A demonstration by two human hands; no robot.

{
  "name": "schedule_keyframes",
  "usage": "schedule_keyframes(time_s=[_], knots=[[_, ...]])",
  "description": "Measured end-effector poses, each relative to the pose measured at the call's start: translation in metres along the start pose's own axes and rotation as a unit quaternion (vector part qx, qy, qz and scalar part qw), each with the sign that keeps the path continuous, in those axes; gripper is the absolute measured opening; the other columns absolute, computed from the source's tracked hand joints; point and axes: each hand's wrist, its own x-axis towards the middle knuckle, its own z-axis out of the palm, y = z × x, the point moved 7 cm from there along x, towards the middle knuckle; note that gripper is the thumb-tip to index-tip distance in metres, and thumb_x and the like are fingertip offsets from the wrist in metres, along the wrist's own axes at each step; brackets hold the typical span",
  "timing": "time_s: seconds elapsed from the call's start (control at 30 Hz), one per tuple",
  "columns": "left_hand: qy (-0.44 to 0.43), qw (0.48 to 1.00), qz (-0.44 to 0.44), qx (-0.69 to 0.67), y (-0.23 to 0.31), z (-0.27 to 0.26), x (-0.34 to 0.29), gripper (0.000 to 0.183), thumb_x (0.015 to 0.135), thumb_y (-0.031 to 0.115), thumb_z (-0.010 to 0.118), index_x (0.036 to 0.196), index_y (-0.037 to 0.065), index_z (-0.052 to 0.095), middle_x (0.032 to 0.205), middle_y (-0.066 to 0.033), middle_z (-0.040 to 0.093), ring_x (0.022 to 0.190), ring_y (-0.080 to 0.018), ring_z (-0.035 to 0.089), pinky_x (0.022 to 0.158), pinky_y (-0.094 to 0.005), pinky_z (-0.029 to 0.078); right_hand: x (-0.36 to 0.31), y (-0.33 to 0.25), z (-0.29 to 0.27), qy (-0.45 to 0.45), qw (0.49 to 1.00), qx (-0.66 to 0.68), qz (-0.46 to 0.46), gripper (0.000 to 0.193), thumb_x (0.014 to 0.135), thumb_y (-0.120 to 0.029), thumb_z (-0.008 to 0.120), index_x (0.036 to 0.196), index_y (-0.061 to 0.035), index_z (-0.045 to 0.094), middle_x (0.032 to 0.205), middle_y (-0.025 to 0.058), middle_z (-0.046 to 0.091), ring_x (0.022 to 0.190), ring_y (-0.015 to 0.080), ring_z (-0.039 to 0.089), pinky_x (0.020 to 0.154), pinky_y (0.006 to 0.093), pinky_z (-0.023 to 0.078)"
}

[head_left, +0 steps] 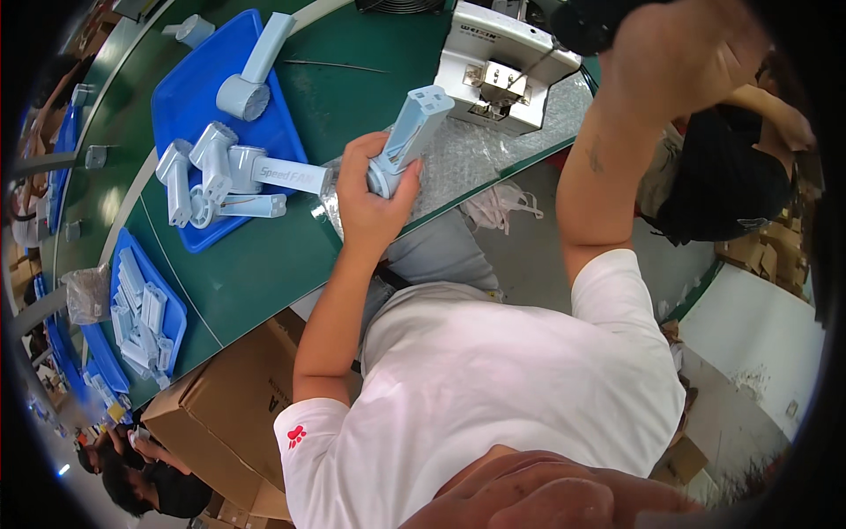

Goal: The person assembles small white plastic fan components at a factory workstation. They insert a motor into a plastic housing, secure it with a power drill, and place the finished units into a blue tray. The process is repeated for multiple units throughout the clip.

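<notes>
"Green is the table top (344, 97); what is lying on it?"

"On the left there is a blue tray (187, 95) with several light-blue fan parts (211, 159). Nearer, also at left, a second blue tray (180, 310) contains many smaller pieces (141, 309). To the right, a clear plastic sheet (480, 163) lies beside the white machine (480, 44)."

"And the hands?"

"The left hand (374, 198) is closed around a fan body (412, 128), which it holds above the sheet, the handle pointing to the far right. The right hand (696, 53) is raised at the far right, well apart from the left one, beside a dark tool (590, 26). Whether its fingers grip this tool, I cannot tell."

"How is the room?"

"A grey floor (538, 242) shows past the near edge of the table, a cardboard box (233, 406) stands at near left, and a person in dark clothes (727, 185) is at the right."
</notes>
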Motion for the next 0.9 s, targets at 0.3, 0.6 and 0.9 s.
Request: schedule_keyframes(time_s=[0.3,0.6,0.9], knots=[[-0.001,0.999,0.037,0.034,0.002,-0.007,-0.002,0.037,0.084,0.005,0.08,0.116,0.001,0.063,0.112,-0.0089,0.066,0.1,-0.0175,0.063,0.089,-0.031,0.05,-0.032,-0.017,0.034,0.083,0.987,0.047,0.133,0.048,0.105,-0.053,0.056,0.101,-0.0044,0.059,0.076,0.0076,0.062,0.052,0.0133,0.058,0.048,0.026,0.049],[-0.002,0.996,0.086,0.02,0.012,-0.005,0.001,0.037,0.079,0.003,0.083,0.111,0.002,0.063,0.116,-0.0127,0.066,0.104,-0.0238,0.065,0.091,-0.0342,0.05,-0.048,0.029,-0.01,-0.072,0.843,0.399,0.354,0.063,0.077,-0.053,0.072,0.114,-0.0041,0.059,0.103,0.0062,0.056,0.086,0.0164,0.053,0.079,0.0336,0.044],[0.01,0.997,0.082,0.0,0.013,-0.005,-0.001,0.037,0.079,0.003,0.083,0.11,0.001,0.063,0.112,-0.0129,0.066,0.101,-0.0246,0.065,0.089,-0.0349,0.052,-0.06,0.034,0.011,-0.027,0.918,0.255,0.302,0.075,0.079,-0.068,0.061,0.113,-0.0021,0.06,0.101,0.009,0.057,0.083,0.0187,0.052,0.075,0.0351,0.044]])
